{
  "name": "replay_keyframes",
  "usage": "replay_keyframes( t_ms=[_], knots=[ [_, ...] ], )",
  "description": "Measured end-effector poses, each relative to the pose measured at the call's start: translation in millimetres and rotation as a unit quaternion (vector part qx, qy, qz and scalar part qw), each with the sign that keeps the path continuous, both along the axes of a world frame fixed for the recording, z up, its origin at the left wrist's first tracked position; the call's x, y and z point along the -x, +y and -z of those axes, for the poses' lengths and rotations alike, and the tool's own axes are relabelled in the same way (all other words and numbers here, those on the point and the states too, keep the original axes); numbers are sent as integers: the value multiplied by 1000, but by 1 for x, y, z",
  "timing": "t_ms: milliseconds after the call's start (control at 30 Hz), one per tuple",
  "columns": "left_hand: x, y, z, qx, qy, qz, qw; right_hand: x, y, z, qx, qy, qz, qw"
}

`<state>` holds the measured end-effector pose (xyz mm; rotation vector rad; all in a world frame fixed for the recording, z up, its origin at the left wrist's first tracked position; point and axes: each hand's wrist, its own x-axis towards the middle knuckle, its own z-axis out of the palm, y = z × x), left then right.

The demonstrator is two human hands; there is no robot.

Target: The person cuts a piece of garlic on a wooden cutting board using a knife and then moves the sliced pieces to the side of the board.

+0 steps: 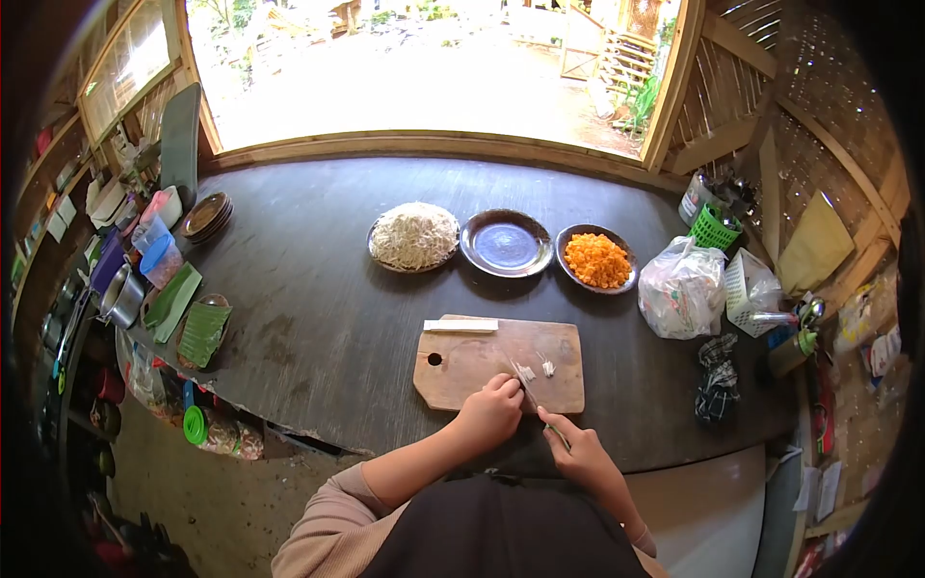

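Just beyond left hand fingertips: white pieces on cutting board, fingers curled, pinning some. Right hand closed around knife, blade angled up-left, nearer.

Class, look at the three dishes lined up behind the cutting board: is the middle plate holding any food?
No. The middle plate is bare and dark, while the plate of noodles on its left and the bowl of orange pieces on its right are filled.

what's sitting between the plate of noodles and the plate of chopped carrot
One empty dark plate sits between the noodle plate and the carrot plate, seen in the head view.
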<state>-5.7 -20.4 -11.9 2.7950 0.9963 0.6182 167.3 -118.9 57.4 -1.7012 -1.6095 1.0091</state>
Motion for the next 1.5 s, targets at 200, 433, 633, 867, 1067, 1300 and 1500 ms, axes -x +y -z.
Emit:
replay_keyframes(
  t_ms=[200,433,633,867,1067,1300,1500],
  knots=[
    [0,1,0,-14,9,4,1000,1,1,4,3,-5,3,1000],
    [-1,0,0,6,8,1,1000,2,21,31,-92,10,-15,996],
    [1,0,1,5,-7,3,1000,0,16,44,-164,9,-22,986],
    [2,-1,-3,-5,0,9,1000,-3,-4,11,-5,-7,7,1000],
    [0,-1,0,34,-35,-8,999,-5,-4,5,20,-1,8,1000],
    [-1,-2,-1,25,-14,-5,1000,1,12,24,-85,13,-10,996],
    [0,-1,-1,30,-8,-1,1000,1,20,33,-112,17,-22,993]
  ],
)
